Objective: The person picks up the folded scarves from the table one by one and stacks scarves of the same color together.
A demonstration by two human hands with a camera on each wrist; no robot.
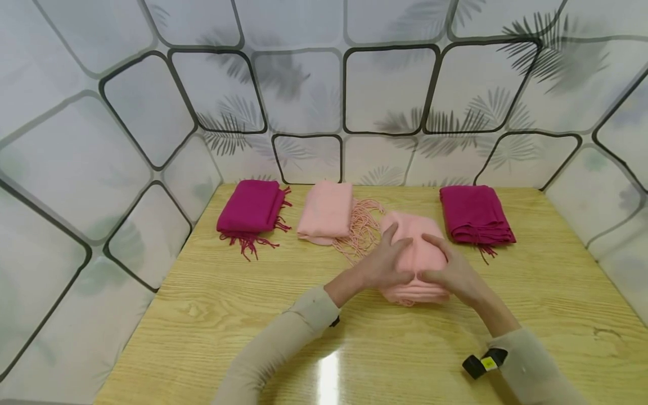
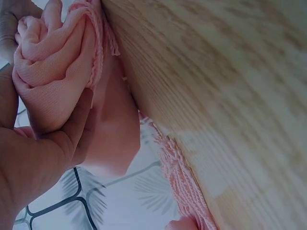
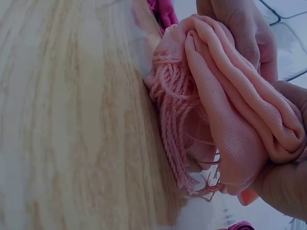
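My left hand point(image 1: 386, 263) and right hand point(image 1: 453, 273) are gripping opposite sides of a folded pink scarf point(image 1: 421, 253) | it's sitting between the pale-pink scarf point(image 1: 326, 211) and right-end magenta scarf point(image 1: 475, 211) | probably handling light, soft, floppy; best gripping all layers, clear of fringe point(image 3: 169, 122)

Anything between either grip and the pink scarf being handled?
Nothing visible: left grip and right grip both hold the folded pink scarf directly. The other pink scarf lies to its left, fringe toward it; a magenta scarf lies to its right. Neither intervenes.
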